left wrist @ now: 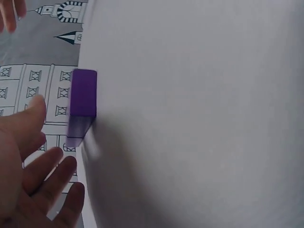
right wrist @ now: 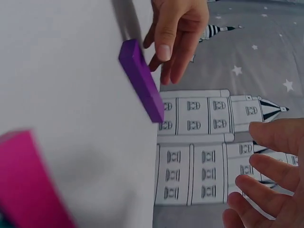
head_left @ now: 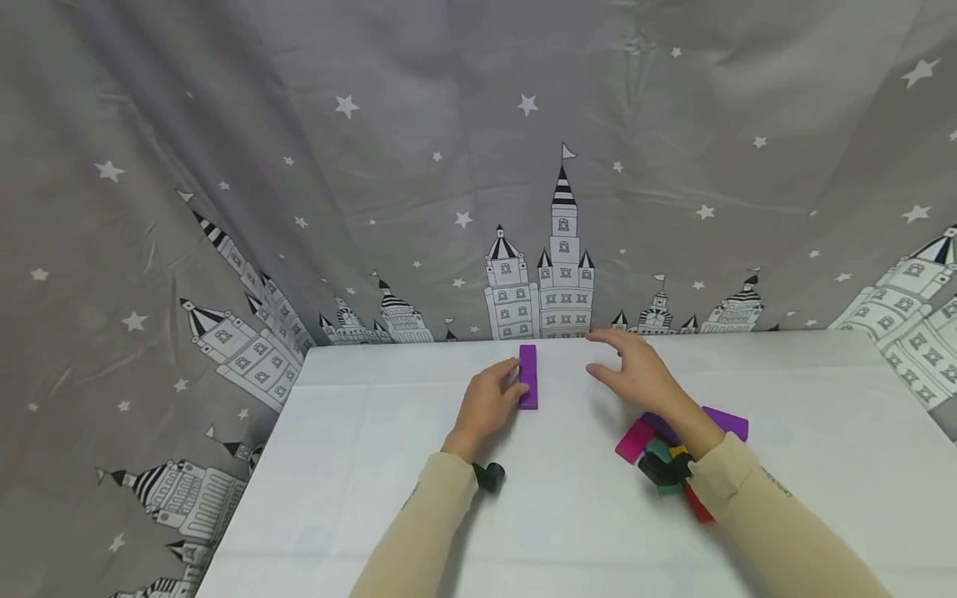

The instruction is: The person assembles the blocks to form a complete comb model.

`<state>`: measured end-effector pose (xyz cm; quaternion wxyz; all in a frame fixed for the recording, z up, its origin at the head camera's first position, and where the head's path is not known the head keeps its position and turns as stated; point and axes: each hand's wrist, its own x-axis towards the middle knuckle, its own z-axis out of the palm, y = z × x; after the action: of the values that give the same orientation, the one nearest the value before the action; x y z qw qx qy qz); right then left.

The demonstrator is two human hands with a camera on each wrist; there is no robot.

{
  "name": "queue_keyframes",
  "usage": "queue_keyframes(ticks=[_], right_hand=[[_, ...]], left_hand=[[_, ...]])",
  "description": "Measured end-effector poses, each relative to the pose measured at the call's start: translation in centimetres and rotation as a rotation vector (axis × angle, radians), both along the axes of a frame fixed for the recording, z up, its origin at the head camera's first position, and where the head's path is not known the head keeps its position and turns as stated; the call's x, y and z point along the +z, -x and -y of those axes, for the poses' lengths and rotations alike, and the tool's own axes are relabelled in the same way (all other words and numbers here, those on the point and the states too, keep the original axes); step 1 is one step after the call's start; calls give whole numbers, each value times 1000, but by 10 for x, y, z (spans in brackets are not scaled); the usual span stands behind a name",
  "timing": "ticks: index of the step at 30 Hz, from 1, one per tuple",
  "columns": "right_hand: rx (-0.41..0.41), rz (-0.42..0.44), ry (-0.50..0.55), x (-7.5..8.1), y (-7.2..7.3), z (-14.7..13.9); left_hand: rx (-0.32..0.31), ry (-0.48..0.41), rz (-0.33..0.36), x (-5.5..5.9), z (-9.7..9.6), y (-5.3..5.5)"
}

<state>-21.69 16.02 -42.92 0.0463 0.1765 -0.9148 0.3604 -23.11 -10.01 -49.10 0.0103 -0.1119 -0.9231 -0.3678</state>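
Note:
A purple bar [head_left: 528, 363], apparently two blocks set end to end, lies on the white table near its back edge. Beside its left side is my left hand [head_left: 486, 404], thumb and fingers spread loosely. In the left wrist view a gap shows between this hand [left wrist: 28, 166] and the purple block [left wrist: 83, 92]. To the right of the bar, my right hand [head_left: 641, 378] hovers above the table with thumb and fingers apart, holding nothing. The right wrist view shows its fingers [right wrist: 263, 192] spread well away from the purple bar [right wrist: 141, 83].
Under and beside my right wrist lies a loose pile with a magenta block [head_left: 634, 441], a purple block [head_left: 725, 423], a red block [head_left: 699, 503] and green and yellow pieces, partly hidden by the arm. A grey curtain [head_left: 419, 75] with castles and stars hangs behind the table.

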Motion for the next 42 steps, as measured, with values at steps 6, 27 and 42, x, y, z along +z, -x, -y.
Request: queue_keyframes(ticks=[6, 27, 42], right_hand=[[-20, 27, -19, -4, -20, -25], [53, 170, -105, -38, -60, -89], [239, 224, -167, -43, -54, -102]], left_hand=[[-49, 45, 15, -1, 2, 8], [-152, 153, 38, 2, 2, 22], [-158, 236, 18, -6, 4, 26]])
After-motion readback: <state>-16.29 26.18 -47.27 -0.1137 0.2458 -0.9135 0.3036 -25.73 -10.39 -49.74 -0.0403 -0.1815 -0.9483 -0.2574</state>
